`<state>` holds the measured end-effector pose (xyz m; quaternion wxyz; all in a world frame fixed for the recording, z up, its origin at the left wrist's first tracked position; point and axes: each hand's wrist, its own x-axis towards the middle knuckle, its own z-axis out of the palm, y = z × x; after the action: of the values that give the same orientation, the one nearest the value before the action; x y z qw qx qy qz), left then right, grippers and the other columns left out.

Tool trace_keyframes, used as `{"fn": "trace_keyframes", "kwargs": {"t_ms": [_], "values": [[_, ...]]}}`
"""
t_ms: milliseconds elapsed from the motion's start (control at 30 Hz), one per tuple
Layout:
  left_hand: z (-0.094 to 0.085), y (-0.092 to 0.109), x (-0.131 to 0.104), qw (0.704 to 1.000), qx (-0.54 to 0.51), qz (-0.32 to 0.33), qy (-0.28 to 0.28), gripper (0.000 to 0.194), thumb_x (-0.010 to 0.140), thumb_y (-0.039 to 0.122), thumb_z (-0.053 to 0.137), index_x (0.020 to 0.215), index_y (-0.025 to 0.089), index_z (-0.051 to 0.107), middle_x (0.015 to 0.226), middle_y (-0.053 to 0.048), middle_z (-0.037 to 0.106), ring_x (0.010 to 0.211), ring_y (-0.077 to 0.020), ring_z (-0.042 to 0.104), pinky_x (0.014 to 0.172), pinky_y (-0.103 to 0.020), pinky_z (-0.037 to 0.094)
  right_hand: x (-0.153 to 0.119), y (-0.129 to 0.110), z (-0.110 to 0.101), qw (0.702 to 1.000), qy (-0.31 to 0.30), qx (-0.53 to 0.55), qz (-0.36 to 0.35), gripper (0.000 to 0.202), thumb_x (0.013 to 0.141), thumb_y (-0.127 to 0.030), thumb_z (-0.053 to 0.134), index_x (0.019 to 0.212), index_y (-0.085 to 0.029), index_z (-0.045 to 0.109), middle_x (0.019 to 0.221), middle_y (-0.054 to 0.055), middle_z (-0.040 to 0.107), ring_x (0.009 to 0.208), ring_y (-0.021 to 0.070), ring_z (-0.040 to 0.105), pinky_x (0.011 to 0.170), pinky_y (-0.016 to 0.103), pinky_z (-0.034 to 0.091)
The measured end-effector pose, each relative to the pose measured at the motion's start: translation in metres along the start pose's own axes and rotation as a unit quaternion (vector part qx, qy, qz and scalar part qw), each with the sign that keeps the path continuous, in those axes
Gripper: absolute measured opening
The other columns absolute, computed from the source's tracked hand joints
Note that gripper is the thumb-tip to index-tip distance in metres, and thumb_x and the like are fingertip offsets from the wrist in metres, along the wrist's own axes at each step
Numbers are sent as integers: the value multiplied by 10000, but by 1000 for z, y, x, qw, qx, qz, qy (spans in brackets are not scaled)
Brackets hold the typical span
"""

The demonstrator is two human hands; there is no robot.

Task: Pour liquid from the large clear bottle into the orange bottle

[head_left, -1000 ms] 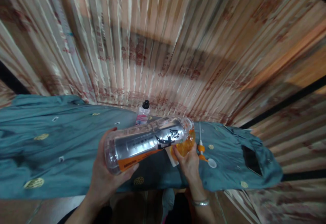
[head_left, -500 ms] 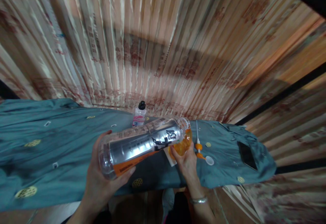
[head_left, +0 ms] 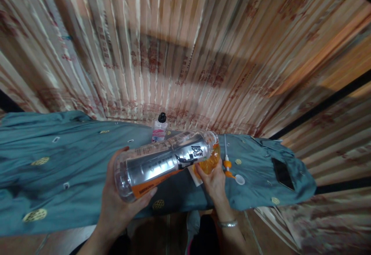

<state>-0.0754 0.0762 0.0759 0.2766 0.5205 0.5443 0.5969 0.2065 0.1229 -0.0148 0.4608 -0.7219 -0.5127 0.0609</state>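
Note:
A large clear bottle with a silver and orange label lies tilted across the middle of the view, its base in my left hand. Its neck end is at the top of an orange bottle, and whether the two mouths touch I cannot tell. My right hand is wrapped round the orange bottle from the near right side. Right of that hand, an orange and white pump top with a tube lies on the cloth, beside an orange cap with a white disc.
A teal cloth covers the long table. Behind the large bottle stands a small clear bottle with a black cap. A dark phone lies at the right end. A patterned curtain hangs behind, with dark bars at right.
The view has shifted slightly, so the hands and both held bottles appear a little further right. Both hands keep their hold, and the large bottle remains tilted over the orange one.

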Motion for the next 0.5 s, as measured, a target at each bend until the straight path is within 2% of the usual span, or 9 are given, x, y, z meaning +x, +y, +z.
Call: {"fn": "trace_keyframes", "kwargs": {"t_ms": [300, 500], "values": [[-2, -4, 0, 1000, 18, 23, 5, 938, 713, 511, 918, 1533, 244, 549, 1378, -129, 761, 1248, -399, 774, 1119, -566, 645, 1, -1, -1, 1000, -6, 3, 6, 903, 779, -729, 726, 1439, -132, 569, 1094, 185, 845, 961, 377, 824, 850, 476, 659], [-3, -8, 1, 999, 35, 38, -6, 972, 718, 551, 925, 1547, 233, 529, 1372, -127, 749, 1235, -390, 779, 1105, -544, 655, 2, -3, -3, 1000, -14, -4, 22, 945, 748, -739, 742, 1443, -122, 570, 1132, 192, 837, 1010, 387, 825, 891, 487, 659]]}}
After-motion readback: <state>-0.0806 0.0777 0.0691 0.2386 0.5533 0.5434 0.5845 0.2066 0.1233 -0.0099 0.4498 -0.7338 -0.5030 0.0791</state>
